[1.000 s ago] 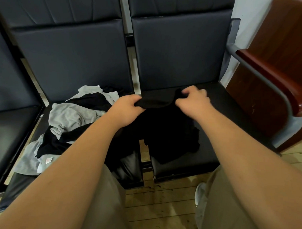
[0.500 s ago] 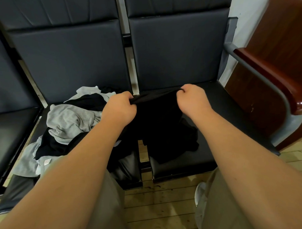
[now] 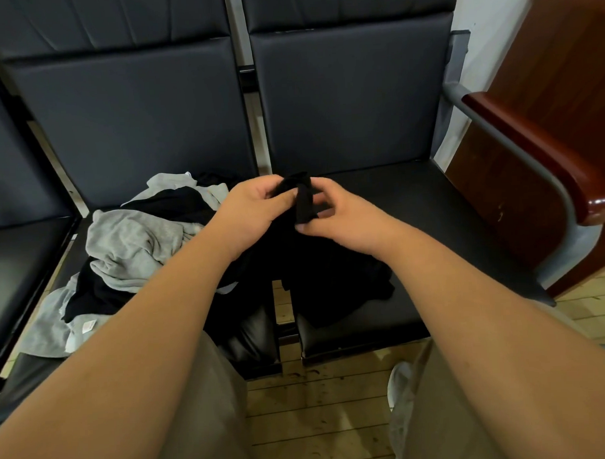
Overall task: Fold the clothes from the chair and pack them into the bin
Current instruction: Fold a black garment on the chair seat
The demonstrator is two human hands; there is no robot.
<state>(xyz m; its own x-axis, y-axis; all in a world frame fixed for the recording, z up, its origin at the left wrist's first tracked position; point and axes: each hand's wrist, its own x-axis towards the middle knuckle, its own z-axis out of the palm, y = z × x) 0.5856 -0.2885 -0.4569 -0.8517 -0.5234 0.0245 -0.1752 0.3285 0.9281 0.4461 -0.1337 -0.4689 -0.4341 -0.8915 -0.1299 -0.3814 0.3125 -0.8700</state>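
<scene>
Your left hand: your left hand (image 3: 255, 207) is clenched on a bunched top edge of the black garment (image 3: 330, 273), with the fingers curled round the fabric and the thumb pressed on it.
Your right hand: your right hand (image 3: 341, 214) is just beside the left, almost touching it. It pinches the same bunch of black fabric between thumb and curled fingers.
Black garment: you hold its upper part raised above the seats. The rest hangs down and lies crumpled over the gap between the two seats, mostly on the front left corner of the right-hand seat (image 3: 430, 204).
Clothes pile: a heap of grey and black clothes (image 3: 133, 242) lies on the seat to the left, spread from its back edge to its front left corner. Its right side is hidden behind your left forearm.
Chair: it is a row of dark padded seats with upright backs. A red-brown wooden armrest (image 3: 531, 152) on a grey metal frame runs along the right edge of the right-hand seat.
Surroundings: a dark wooden cabinet (image 3: 563, 65) stands beyond the armrest. The wooden floor (image 3: 318, 417) shows under the front edges of the seats, with a white shoe (image 3: 399, 380) on it.
</scene>
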